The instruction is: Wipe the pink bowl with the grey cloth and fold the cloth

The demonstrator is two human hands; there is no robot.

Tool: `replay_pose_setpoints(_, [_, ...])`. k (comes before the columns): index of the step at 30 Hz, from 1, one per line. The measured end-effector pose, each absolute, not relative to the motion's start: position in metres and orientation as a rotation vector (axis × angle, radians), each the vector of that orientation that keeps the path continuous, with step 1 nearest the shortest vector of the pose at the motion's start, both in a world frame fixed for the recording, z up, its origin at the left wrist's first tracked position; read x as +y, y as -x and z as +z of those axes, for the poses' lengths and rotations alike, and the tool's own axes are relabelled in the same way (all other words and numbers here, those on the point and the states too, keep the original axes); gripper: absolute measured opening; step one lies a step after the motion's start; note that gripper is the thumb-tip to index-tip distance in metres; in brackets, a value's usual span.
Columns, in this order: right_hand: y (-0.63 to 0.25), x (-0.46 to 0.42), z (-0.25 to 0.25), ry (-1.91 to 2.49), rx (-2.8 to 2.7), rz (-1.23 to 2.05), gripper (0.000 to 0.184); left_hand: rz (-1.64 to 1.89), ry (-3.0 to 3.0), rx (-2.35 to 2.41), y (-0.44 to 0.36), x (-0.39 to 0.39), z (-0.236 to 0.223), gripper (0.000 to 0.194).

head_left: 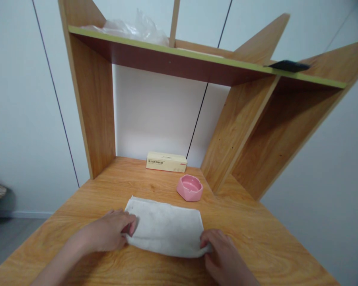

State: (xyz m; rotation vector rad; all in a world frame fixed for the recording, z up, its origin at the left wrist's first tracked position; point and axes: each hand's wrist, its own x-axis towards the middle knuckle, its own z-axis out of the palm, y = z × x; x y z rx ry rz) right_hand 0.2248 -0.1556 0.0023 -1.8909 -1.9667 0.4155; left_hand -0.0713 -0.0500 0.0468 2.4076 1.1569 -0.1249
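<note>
Desk (256,238), left hand (115,230), right hand (222,252), both pinching cloth (167,225)

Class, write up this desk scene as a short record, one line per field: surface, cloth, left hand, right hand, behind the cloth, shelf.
Surface: wood-grain desk
Cloth: white cloth, roughly rectangular, in front of the person
Left hand: grips the cloth's near left corner
Right hand: grips the cloth's near right corner
Behind the cloth: pink angular ashtray, right of centre; farther back, a cream cling-film box
Shelf: clear plastic bag towards the left; dark flat object towards the right, too unclear to name
</note>
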Motion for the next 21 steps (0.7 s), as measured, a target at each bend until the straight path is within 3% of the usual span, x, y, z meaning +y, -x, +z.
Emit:
replay_pose_setpoints(5, [-0.238,-0.14,0.003,1.648,-1.667,0.637,0.012,-0.12,-2.221,0.962,0.075,-0.051,0.072,0.036])
replay_pose_setpoints(15, [-0.236,-0.113,-0.002,2.102,-1.582,0.077,0.018,0.3,-2.576,1.402,0.048,-0.022,0.045,0.038])
replay_pose_setpoints(21, [-0.255,-0.117,-0.015,2.086,-1.551,0.348,0.024,0.387,-2.58,0.923,0.024,-0.035,0.046,0.023])
